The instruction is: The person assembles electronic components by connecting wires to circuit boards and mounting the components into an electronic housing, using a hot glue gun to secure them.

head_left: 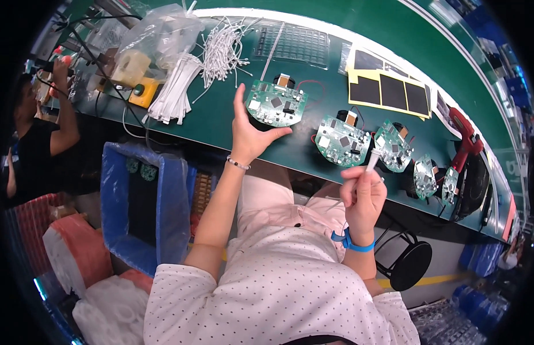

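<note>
Blue bin (173,207) with green pieces (148,171) inside, left fingers (239,104) grasping circuit board (276,103), right fingers (364,185) pinching slim white piece (372,158)

From where I stood, the leftmost circuit board (275,104) was over the workbench (216,116), with the person's left hand (249,135) at its near left side and the right hand (363,195) to its right, nearer the person. Behind it lay a tray (293,46), while to its left were a heap of cables (224,52), a bundle of strips (175,89) and, farther left, a push-button box (145,93). To its right ran four more circuit boards (343,141), then a gun-shaped tool (467,138); lower down, a bin (173,207) stood to its left and a stool (412,265) to its right.
</note>
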`<action>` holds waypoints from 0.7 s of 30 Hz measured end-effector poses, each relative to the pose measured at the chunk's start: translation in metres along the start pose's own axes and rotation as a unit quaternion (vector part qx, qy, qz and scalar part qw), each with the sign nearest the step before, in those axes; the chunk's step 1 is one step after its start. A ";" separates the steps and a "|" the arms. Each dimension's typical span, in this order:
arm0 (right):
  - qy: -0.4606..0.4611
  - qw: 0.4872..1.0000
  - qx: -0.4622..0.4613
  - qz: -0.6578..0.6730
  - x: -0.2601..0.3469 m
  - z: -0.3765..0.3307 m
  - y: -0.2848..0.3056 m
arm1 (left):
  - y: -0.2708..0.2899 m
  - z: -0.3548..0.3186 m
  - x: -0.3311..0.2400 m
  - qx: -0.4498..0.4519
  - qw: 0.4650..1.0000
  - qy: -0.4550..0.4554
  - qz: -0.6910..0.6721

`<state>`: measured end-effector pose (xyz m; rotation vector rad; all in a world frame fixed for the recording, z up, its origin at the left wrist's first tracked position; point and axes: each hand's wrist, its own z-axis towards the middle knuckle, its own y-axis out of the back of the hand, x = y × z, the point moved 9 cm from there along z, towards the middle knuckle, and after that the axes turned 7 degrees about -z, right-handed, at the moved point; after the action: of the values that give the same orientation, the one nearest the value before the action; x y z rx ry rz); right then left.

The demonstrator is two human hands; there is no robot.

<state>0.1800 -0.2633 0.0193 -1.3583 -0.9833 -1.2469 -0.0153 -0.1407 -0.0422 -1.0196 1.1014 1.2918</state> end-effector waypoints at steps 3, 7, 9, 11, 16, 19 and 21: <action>-0.023 0.999 0.041 0.023 -0.006 0.001 -0.007 | -0.006 0.006 0.003 -0.004 0.999 -0.049 -0.022; -0.074 0.990 0.103 0.061 -0.013 0.003 -0.023 | -0.006 0.011 -0.015 -0.008 0.996 -0.093 0.013; -0.068 0.992 0.097 0.048 -0.008 0.005 -0.026 | -0.008 0.012 -0.017 -0.012 0.996 -0.090 0.017; -0.086 0.994 0.071 0.010 -0.007 0.005 -0.023 | -0.006 0.011 -0.008 -0.027 0.993 -0.090 -0.076; -0.033 0.999 0.037 0.003 0.001 0.010 -0.018 | 0.007 -0.014 -0.072 -0.058 0.976 -0.196 0.081; 0.002 1.000 -0.015 0.017 0.006 0.020 -0.017 | -0.018 -0.038 -0.139 0.074 0.921 -0.349 0.158; -0.001 0.996 -0.048 0.076 0.003 0.027 -0.009 | -0.040 -0.045 -0.169 0.141 0.887 -0.361 0.253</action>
<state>0.1762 -0.2354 0.0243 -1.4810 -0.8126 -1.1911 0.0277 -0.2192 0.1131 0.0234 0.9371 1.6653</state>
